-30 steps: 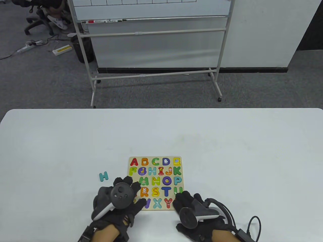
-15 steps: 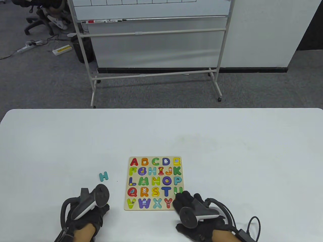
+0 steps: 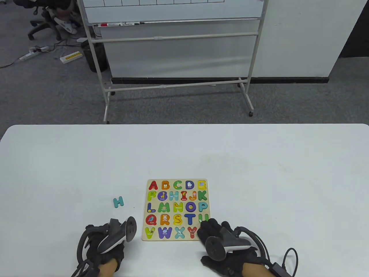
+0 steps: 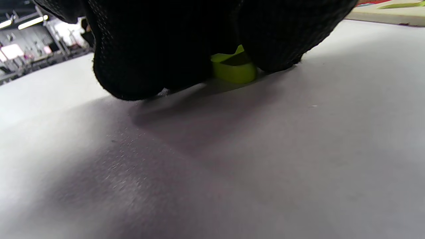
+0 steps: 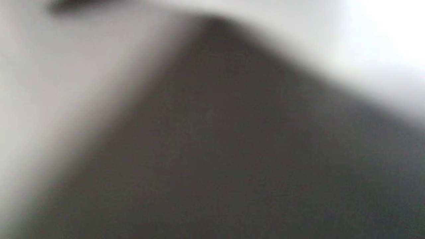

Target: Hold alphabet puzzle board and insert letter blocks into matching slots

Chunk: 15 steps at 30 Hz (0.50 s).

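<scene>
A square wooden alphabet puzzle board (image 3: 176,209) filled with colourful letter blocks is seen lying flat on the white table (image 3: 259,173), near its front edge. The right hand (image 3: 223,246), in a black sensor glove, is laid on the table at the board's near right corner, and its fingertips (image 3: 208,225) are placed on that corner, by the U and Y blocks; the fingers are spread flat over the edge, closed on nothing. The right wrist view is blurred, and nothing can be made out in it.

The left hand (image 3: 108,245) is held just left of the board, apart from it. In the left wrist view its gloved fingers (image 4: 149,49) are curled down onto the table, and a small lime-green letter block (image 4: 234,68) is pinched between them, resting on the table surface. Which letter it is cannot be told.

A teal letter H block (image 3: 118,201) lies loose on the table, left of the board and beyond the left hand.
</scene>
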Available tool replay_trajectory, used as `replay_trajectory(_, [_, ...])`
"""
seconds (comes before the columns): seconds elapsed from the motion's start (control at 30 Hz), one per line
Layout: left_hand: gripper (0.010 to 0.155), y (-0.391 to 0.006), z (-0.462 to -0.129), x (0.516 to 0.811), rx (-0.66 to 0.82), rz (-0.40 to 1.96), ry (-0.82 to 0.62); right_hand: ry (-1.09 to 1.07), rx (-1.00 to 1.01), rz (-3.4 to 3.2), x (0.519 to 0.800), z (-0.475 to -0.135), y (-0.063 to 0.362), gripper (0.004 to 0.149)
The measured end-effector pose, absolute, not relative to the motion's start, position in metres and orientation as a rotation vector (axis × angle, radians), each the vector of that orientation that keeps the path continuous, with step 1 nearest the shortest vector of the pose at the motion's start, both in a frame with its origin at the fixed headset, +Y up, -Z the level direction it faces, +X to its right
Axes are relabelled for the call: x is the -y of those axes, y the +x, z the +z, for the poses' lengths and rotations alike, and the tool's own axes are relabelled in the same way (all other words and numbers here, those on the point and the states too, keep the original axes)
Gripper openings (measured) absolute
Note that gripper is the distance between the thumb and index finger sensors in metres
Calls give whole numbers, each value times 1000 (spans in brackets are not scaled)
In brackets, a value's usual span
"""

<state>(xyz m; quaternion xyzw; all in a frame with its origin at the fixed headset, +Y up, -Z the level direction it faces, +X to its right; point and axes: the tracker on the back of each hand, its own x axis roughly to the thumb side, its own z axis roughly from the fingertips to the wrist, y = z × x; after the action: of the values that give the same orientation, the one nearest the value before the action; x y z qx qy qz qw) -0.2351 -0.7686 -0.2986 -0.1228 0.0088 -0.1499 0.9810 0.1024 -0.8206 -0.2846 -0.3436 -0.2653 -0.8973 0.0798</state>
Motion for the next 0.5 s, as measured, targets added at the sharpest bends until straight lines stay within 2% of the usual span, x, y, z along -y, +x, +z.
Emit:
replay_trajectory(0.33, [53, -232, -302, 765, -56, -299, -224, -1026, 791, -2684, 821, -285, 103, 88])
replay_trajectory(0.5, [53, -226, -305, 757, -53, -174, -257, -1026, 792, -2685, 821, -285, 103, 88])
